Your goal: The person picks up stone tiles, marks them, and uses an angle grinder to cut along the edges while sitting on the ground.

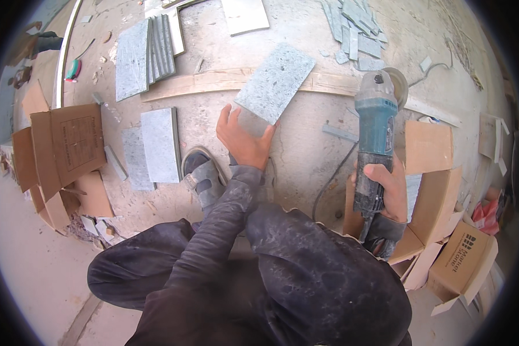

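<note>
A speckled grey-green stone tile point(275, 81) lies at a slant across a wooden plank point(199, 83), its near end raised over a shadow on the floor. My left hand point(247, 138) is at that near end, fingers spread, with the thumb tip against or very close to the near right corner. I cannot see a firm grip there. In my right hand point(387, 183) is a teal and grey angle grinder point(375, 130), held upright by its dark, dusty body. Its disc point(397, 86) points away from me, right of the tile. The cord runs down from the handle's end.
Leaning tiles point(137, 57) stand at the far left, two more point(160, 144) beside my sandalled foot point(202, 173). Cut pieces point(360, 29) are heaped at the far right. Open cardboard boxes flank me, left point(69, 141) and right point(427, 147). A cord point(333, 179) crosses the floor.
</note>
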The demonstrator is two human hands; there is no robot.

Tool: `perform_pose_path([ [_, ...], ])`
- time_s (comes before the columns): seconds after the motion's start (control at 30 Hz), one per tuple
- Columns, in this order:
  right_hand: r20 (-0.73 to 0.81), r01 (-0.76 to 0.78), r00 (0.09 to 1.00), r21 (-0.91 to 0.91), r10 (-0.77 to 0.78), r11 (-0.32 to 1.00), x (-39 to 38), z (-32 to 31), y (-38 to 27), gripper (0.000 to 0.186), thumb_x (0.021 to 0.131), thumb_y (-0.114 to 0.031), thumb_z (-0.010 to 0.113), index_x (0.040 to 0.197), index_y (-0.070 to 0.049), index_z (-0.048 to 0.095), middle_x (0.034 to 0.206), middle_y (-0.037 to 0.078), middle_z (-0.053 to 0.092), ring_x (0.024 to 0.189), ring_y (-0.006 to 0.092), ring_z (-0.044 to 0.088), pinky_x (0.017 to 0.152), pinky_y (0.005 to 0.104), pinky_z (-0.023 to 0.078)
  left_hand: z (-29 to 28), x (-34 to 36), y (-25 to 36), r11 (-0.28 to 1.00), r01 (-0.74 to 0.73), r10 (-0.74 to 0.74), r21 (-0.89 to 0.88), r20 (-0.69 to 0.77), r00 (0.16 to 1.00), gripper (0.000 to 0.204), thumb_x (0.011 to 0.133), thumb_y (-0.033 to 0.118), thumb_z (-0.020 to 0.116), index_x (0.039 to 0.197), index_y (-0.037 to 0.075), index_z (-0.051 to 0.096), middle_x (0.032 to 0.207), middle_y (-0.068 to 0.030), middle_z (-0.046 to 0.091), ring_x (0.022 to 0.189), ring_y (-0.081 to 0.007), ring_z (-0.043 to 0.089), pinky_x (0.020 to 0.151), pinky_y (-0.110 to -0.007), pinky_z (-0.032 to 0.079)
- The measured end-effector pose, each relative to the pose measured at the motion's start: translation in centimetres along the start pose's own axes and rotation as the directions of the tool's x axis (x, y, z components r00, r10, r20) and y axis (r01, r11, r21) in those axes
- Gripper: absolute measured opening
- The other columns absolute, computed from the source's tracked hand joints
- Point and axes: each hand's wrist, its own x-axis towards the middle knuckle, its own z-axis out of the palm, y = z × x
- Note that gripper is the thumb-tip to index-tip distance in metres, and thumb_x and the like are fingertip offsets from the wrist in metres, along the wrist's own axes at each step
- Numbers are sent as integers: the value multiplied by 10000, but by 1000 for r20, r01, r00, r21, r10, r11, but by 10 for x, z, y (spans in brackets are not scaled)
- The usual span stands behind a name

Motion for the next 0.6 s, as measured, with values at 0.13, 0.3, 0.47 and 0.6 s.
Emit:
perform_pose_path([
  [0.13,10,-1,1000,5,1,1000,-1,-1,-2,433,742,-185,728,1075,12,535,739,109,617,574,161,595,515,279,487,-3,5,1,997,-81,81,13,9,997,884,649,273,889,1344,64,383,1440,-198,318,1333,-365,293,1091,-527,250],
  [0.3,28,-10,1000,9,10,1000,-1,-1,-4,437,739,-182,727,1074,17,530,765,111,616,598,172,611,530,293,507,-14,21,-2,943,-331,327,39,88,941,490,717,189,815,1165,116,630,1295,-79,544,1277,-293,437,1077,-523,284],
  [0.47,53,-14,998,-29,16,999,-1,-3,-3,452,730,-194,727,1070,23,522,810,118,619,635,191,640,557,301,535,-26,55,10,918,-384,386,-102,6,922,282,744,120,747,1019,93,692,1035,-43,671,972,-273,641,840,-408,489],
  [0.6,46,-7,999,-14,8,1000,0,-1,-2,431,733,-189,719,1052,24,522,778,121,617,620,191,636,555,302,534,-32,71,17,955,20,-22,-297,-3,1000,228,814,146,736,993,23,669,918,-104,677,759,-241,680,632,-332,527],
])
